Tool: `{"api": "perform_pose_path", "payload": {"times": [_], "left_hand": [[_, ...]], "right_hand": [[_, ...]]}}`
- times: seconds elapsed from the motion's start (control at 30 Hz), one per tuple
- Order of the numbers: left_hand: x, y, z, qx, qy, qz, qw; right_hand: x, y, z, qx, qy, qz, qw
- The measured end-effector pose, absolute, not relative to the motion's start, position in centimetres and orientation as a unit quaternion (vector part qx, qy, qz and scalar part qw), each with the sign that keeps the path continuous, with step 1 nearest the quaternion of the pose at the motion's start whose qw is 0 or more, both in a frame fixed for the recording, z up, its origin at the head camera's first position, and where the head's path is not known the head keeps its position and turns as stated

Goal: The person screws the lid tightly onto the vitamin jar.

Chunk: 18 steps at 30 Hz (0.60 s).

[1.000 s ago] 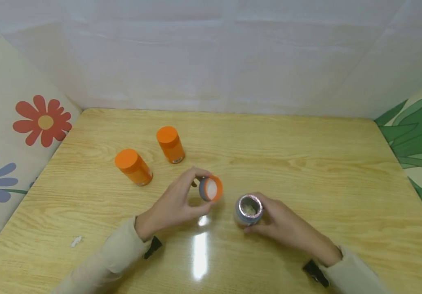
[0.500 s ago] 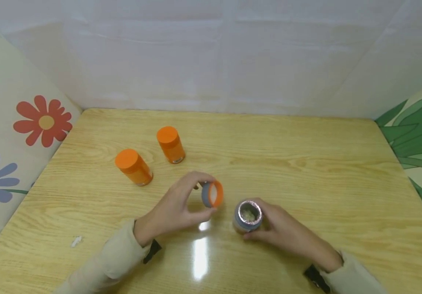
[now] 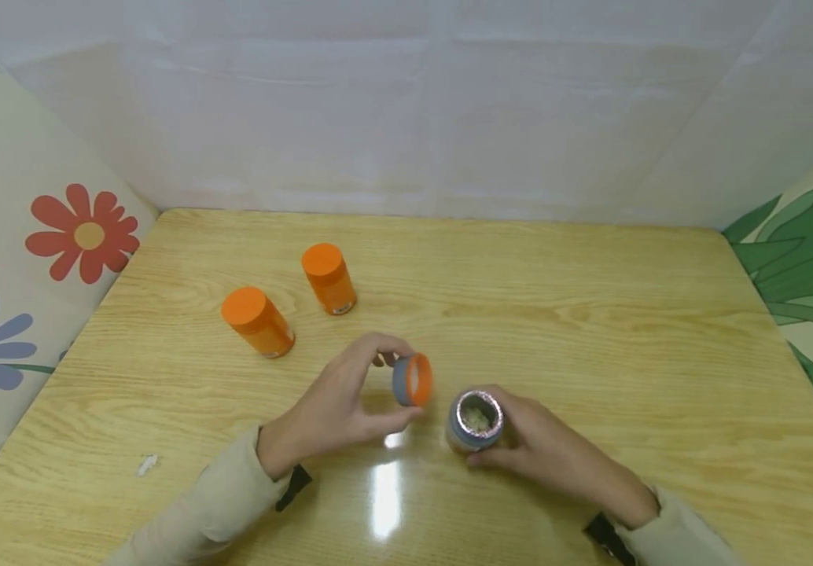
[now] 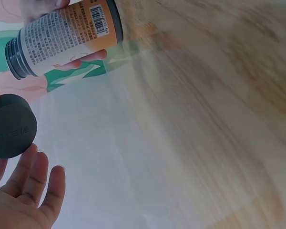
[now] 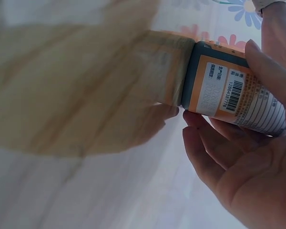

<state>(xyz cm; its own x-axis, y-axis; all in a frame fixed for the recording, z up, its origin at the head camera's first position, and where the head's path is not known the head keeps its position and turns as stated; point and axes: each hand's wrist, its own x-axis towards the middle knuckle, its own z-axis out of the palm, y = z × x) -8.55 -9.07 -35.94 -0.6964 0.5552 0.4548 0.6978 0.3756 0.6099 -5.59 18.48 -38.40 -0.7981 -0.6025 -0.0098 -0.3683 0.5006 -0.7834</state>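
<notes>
My left hand [image 3: 339, 401] pinches a grey screw cap [image 3: 401, 382] between thumb and fingertips, its orange-lined inside turned toward the right. In the left wrist view the flat dark top of the cap [image 4: 12, 126] shows, with the other fingers spread below it. Just right of it, my right hand [image 3: 541, 436] grips a grey-shouldered jar [image 3: 458, 434] by its side. The uncapped mouth has a shiny foil rim, and pale bits lie inside. An orange and white label with a barcode covers the jar [image 5: 229, 90] in the right wrist view, which stands on the tabletop.
Two orange capped jars stand at the left of the wooden table [image 3: 590, 314]: a nearer jar [image 3: 259, 322] and a farther jar [image 3: 329, 279]. A small white mark [image 3: 146, 464] shows at the table's front left. White sheeting [image 3: 406, 110] hangs along the back edge.
My left hand has turned the cap so its inside faces more to the right, bringing it slightly nearer. The jar in my right hand has shifted slightly toward me.
</notes>
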Motion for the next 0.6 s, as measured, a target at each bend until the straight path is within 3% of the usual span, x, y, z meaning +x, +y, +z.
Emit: {"api": "perform_pose_path", "payload": {"times": [0.27,0.6], "left_hand": [[-8.62,-8.83,-36.08,-0.43,-0.792,-0.414,0.132],[-8.45,-8.36,-35.68,-0.44,-0.78,-0.424,0.133]], "right_hand": [[-5.48,18.32,-38.41,-0.293,0.854,-0.409,0.137],[-5.44,18.15,-38.54,-0.3,0.852,-0.409,0.134]]}}
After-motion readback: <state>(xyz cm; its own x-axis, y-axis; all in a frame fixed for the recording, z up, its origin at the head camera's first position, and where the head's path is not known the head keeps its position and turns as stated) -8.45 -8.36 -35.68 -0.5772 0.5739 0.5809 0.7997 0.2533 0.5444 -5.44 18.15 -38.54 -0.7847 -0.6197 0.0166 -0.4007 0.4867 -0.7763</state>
